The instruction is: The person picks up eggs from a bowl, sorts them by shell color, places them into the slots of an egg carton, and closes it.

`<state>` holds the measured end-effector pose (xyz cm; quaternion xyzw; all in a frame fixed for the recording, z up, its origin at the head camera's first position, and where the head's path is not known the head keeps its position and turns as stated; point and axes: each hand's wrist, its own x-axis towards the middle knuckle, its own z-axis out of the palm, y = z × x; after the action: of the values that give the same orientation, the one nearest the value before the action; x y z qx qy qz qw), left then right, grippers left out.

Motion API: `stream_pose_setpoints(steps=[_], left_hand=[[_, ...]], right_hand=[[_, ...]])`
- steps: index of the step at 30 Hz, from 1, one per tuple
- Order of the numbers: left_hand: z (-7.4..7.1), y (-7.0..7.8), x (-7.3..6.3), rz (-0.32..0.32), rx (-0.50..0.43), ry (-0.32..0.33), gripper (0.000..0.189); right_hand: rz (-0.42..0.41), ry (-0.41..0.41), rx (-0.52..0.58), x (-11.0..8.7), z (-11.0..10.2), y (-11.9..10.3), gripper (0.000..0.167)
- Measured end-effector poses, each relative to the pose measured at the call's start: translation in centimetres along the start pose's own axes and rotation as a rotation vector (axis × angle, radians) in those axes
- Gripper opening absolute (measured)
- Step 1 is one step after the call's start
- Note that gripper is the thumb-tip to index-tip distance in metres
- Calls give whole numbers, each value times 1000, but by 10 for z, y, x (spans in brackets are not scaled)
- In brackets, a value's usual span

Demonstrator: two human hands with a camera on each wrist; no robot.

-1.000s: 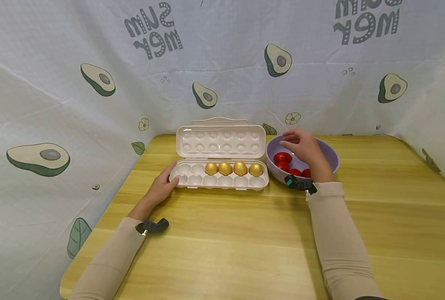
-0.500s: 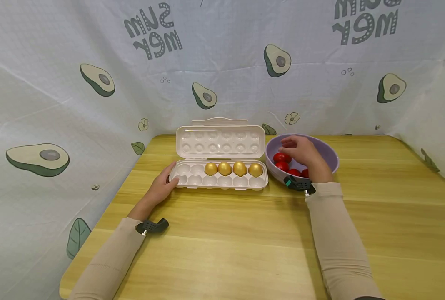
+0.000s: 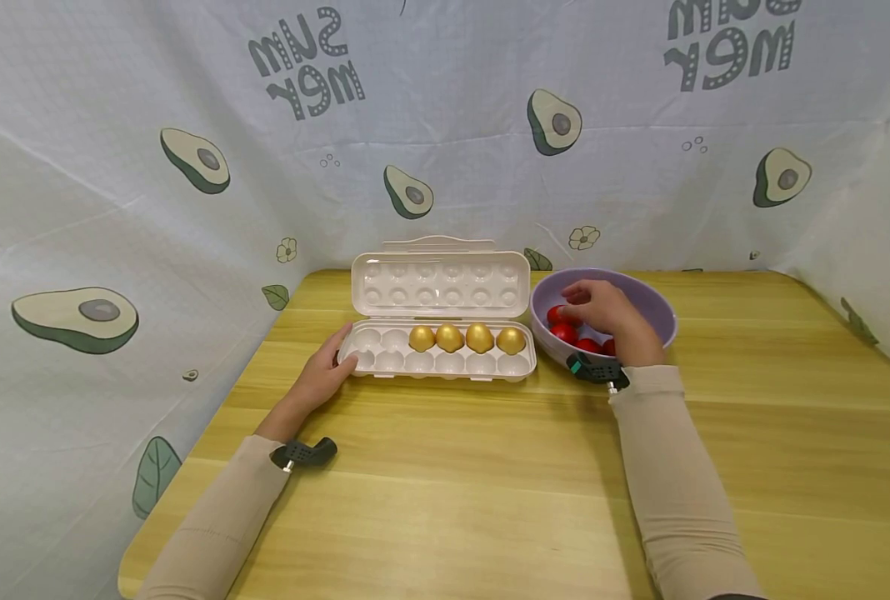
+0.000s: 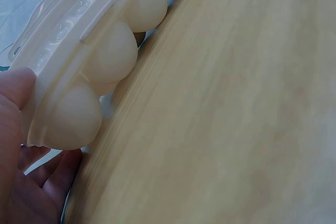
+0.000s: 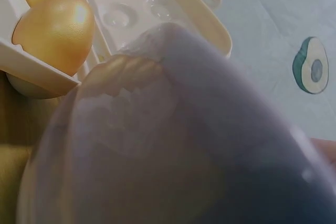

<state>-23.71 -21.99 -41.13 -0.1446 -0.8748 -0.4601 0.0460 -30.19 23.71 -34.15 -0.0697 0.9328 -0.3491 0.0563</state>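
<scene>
At the left end of the white egg carton, my left hand grips the edge. The left wrist view shows its thumb on the rim and its fingers below and behind. Several gold eggs sit in the carton's back row, toward the right. Inside the purple bowl, my right hand is lowered over a red egg, with thumb and fingers spread apart above it. Whether it touches that egg is unclear. The bowl's wall hides most of this hand in the right wrist view.
More red eggs lie in the bowl, next to the carton's right end. The carton's lid stands raised at the back. Behind the wooden table hangs a white cloth with avocado prints.
My right hand has come down into the bowl, from above its far rim to the red egg, now partly covering it. My left hand and the carton stay in place.
</scene>
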Motion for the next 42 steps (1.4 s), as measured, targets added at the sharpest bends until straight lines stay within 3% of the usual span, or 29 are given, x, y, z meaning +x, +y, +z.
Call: stream_pose_setpoints(steps=[12, 23, 33, 36, 42], left_hand=[[1, -4, 1, -3, -7, 2, 61], [0, -1, 0, 0, 2, 1, 62], [0, 0, 0, -23, -9, -1, 62], [0, 7, -2, -28, -26, -3, 61], [-4, 37, -11, -36, -10, -16, 60]], right_hand=[[56, -35, -16, -2, 1, 0, 48], [60, -39, -35, -4, 1, -1, 50], [59, -25, -70, -5, 1, -2, 42], [60, -28, -73, -4, 1, -2, 43], [76, -45, -72, -4, 1, -2, 49]])
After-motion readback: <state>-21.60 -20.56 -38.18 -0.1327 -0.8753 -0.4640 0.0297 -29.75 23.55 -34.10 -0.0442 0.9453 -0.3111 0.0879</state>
